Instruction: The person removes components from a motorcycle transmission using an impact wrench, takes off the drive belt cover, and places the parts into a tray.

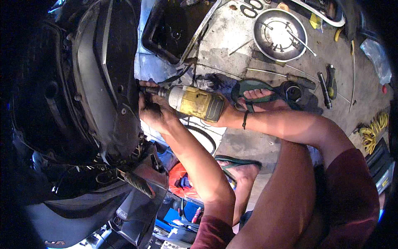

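My right hand (226,114) grips a yellow and grey cordless impact wrench (197,101), its fingers mostly hidden behind the tool. The wrench lies almost level, its dark socket (155,89) pointing left at the side of a black scooter (97,83). Around that socket curl the fingers of my left hand (157,112), which is smudged dark. Its fingertips are close to the scooter's edge. Whatever the socket meets there is hidden.
A metal bowl (305,35) holding thin tools stands at the far right, near a black tray (151,43). A screwdriver (331,81) and rods lie on the floor. Yellow cord (375,130) is at the right. An orange bag (180,180) and blue tool case (190,209) sit nearer.
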`<action>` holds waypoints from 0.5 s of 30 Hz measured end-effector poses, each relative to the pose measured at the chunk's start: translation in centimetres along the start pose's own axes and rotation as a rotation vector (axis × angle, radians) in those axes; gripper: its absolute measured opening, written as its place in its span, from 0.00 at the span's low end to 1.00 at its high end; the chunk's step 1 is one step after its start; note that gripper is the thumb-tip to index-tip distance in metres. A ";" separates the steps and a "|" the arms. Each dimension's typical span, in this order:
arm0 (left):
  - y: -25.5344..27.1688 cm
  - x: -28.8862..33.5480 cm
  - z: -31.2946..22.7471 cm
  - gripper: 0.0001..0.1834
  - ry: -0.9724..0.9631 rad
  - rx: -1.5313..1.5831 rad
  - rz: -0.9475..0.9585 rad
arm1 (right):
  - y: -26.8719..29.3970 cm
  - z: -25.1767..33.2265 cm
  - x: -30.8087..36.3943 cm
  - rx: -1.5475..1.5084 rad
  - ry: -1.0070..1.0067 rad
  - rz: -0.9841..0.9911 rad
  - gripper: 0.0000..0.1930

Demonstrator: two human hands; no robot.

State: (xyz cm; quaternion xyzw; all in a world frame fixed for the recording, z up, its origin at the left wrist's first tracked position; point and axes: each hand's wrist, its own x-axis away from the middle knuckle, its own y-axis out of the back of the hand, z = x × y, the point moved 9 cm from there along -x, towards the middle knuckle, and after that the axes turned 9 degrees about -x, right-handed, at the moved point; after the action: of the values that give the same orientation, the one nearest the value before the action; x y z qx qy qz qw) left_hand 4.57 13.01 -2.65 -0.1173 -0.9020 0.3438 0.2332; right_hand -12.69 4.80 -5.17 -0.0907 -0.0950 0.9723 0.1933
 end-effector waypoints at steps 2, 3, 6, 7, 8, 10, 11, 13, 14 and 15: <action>0.6 -0.5 -0.6 0.19 -0.092 -0.009 -0.056 | -0.8 -0.5 -0.2 0.001 0.001 0.062 0.19; -0.9 -0.2 0.7 0.20 0.037 0.029 0.089 | -1.2 -1.0 -0.6 0.044 0.030 0.093 0.19; 0.1 -0.2 0.0 0.19 -0.039 -0.083 -0.029 | -0.9 -0.7 -0.3 -0.052 0.032 0.071 0.19; -0.3 -0.2 0.1 0.15 -0.030 -0.096 0.032 | -1.0 -1.1 -0.4 -0.126 0.008 0.072 0.19; -0.8 0.0 0.4 0.12 -0.015 -0.112 0.090 | -1.2 -1.6 -0.5 -0.202 -0.022 0.068 0.19; 0.1 -0.6 1.3 0.06 0.068 -0.087 0.044 | -1.4 -1.9 0.2 -0.174 -0.052 0.069 0.19; -0.5 -0.6 1.3 0.07 0.083 -0.155 0.124 | -0.8 -1.3 0.3 -0.071 -0.056 0.072 0.19; -0.5 -0.2 0.9 0.10 0.051 -0.274 0.150 | -2.0 -3.0 1.3 -0.397 -0.280 0.077 0.19; -0.2 0.6 0.3 0.11 -0.003 -0.325 0.093 | -2.4 -2.2 1.8 -0.429 -0.257 0.106 0.20; 0.3 1.3 -0.3 0.12 -0.050 -0.375 0.037 | -2.3 -1.2 2.6 -0.457 -0.237 0.128 0.21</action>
State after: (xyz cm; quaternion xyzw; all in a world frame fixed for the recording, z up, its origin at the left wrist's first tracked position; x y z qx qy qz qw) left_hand 3.59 13.90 -2.25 -0.1666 -0.9535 0.1767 0.1787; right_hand -13.96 8.11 -6.20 -0.0231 -0.3283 0.9397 0.0934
